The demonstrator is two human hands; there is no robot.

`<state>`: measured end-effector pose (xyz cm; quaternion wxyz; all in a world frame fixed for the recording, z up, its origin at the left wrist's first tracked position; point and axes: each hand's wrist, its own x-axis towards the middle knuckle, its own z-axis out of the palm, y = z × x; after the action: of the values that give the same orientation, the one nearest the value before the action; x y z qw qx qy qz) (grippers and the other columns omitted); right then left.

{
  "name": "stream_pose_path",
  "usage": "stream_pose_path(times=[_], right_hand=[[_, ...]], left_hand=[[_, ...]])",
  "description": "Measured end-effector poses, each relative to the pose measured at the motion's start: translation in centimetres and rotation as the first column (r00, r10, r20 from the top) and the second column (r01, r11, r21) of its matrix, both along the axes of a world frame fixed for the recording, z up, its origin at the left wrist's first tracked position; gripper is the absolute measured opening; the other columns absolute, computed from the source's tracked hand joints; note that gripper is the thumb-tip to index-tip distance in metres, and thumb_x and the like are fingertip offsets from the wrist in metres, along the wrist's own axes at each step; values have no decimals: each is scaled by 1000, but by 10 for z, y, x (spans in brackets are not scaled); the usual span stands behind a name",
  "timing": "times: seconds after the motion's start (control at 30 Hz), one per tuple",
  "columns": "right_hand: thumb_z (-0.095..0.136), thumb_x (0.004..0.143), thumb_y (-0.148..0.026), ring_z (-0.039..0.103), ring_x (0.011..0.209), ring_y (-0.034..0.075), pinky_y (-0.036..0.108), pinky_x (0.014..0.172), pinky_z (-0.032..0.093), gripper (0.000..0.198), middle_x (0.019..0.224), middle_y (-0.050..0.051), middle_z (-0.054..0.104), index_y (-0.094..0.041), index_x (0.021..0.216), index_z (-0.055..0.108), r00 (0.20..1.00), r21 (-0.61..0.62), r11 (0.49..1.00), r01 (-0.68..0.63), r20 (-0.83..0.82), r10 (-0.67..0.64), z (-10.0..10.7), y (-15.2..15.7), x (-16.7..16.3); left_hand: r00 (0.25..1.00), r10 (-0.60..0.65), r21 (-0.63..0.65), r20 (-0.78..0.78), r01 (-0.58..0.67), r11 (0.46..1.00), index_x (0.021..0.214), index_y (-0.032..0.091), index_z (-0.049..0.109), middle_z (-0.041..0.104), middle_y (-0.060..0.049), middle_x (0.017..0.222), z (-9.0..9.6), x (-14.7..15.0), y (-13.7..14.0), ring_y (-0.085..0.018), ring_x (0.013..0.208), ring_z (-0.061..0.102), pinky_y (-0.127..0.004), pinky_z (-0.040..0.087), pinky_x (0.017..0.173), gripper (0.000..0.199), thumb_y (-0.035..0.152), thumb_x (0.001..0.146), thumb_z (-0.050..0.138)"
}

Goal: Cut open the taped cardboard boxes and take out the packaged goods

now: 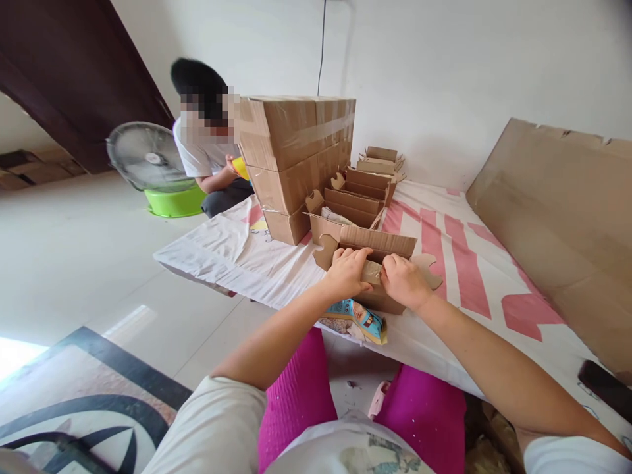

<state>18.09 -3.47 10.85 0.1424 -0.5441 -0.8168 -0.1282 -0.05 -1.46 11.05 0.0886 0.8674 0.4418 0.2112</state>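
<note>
A cardboard box (pixel 382 301) with raised flaps stands at the table edge in front of me. My left hand (pixel 348 271) is closed on the left part of a bent cardboard flap (pixel 371 272) at the near side of this box. On the same flap, farther right, my right hand (pixel 405 282) is closed with its fingers curled over it. Notched side flaps stick out at both ends, and the box's inside is mostly hidden. Just below my hands lies a blue and tan printed packet (pixel 363 319) at the cloth's edge.
Taped cartons (pixel 296 131) are stacked behind on the left. Several open boxes (pixel 355 201) line up beyond mine. A large cardboard sheet (pixel 557 230) leans at the right, near a dark phone-like object (pixel 605 388). A person (pixel 210 148) sits beyond the stack, beside a fan (pixel 153 158).
</note>
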Motion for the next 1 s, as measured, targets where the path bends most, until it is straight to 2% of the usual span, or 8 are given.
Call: stream_pose_path(times=[0.1, 0.23, 0.33, 0.43, 0.53, 0.63, 0.8, 1.0], right_hand=[[50, 89, -15, 61, 84, 24, 35, 73, 47, 12, 89, 10, 65, -16, 90, 62, 990, -50, 994, -101, -100, 95, 8, 4, 8], [57, 88, -20, 59, 97, 23, 40, 90, 49, 15, 99, 7, 66, -21, 96, 69, 912, -84, 919, -385, -190, 364, 21, 13, 23], [60, 86, -22, 60, 98, 23, 42, 92, 49, 14, 100, 7, 69, -22, 92, 73, 885, -121, 886, -449, -197, 421, 26, 15, 28], [66, 81, -25, 61, 102, 24, 42, 93, 49, 16, 107, 8, 69, -21, 96, 73, 883, -143, 883, -446, -229, 409, 27, 12, 25], [67, 81, -25, 62, 97, 23, 40, 90, 50, 11, 101, 7, 70, -20, 89, 72, 906, -117, 911, -396, -211, 367, 26, 10, 17], [56, 87, -16, 60, 92, 23, 39, 85, 49, 15, 92, 8, 70, -18, 80, 70, 925, -69, 922, -380, -48, 377, 26, 9, 7], [47, 90, -15, 58, 91, 27, 39, 79, 47, 20, 96, 17, 65, -8, 96, 65, 924, -42, 947, -317, 209, 319, 21, 5, -6], [50, 84, -13, 59, 87, 25, 33, 74, 45, 21, 95, 15, 62, -10, 102, 60, 983, -74, 991, -109, 143, 119, 18, 8, -13]], left_hand=[[1000, 4, -11, 4, -4, 1000, 131, 18, 43, 62, -13, 124, 0, 0, 0, -32, 112, 54, -47, 33, 101, 76, 36, 67, 80], [1000, 7, -20, 3, -7, 1000, 130, 19, 43, 61, -11, 128, 0, 0, 0, -32, 114, 53, -47, 31, 102, 77, 35, 65, 82], [1000, 4, -24, -4, -4, 1000, 129, 18, 43, 62, -11, 127, 0, 0, 1, -32, 113, 54, -47, 32, 101, 76, 35, 65, 81], [1000, -6, -38, -8, 6, 999, 128, 18, 44, 62, -12, 127, 2, 0, 0, -32, 114, 54, -47, 32, 101, 75, 36, 66, 81], [1000, -17, -43, -14, 17, 999, 127, 19, 44, 61, -11, 127, 3, 1, -1, -32, 114, 53, -47, 31, 102, 74, 35, 66, 81], [1000, -21, -25, -11, 21, 999, 127, 19, 44, 62, -10, 126, 3, 1, -1, -31, 113, 53, -46, 31, 101, 74, 35, 65, 81], [1000, -17, 1, -5, 17, 1000, 129, 17, 43, 63, -10, 121, 3, 0, 0, -30, 111, 53, -46, 31, 101, 75, 34, 66, 80], [999, -41, 29, -8, 41, 999, 131, 20, 40, 61, -9, 125, 2, 0, -3, -29, 112, 52, -44, 29, 102, 73, 34, 70, 77]])
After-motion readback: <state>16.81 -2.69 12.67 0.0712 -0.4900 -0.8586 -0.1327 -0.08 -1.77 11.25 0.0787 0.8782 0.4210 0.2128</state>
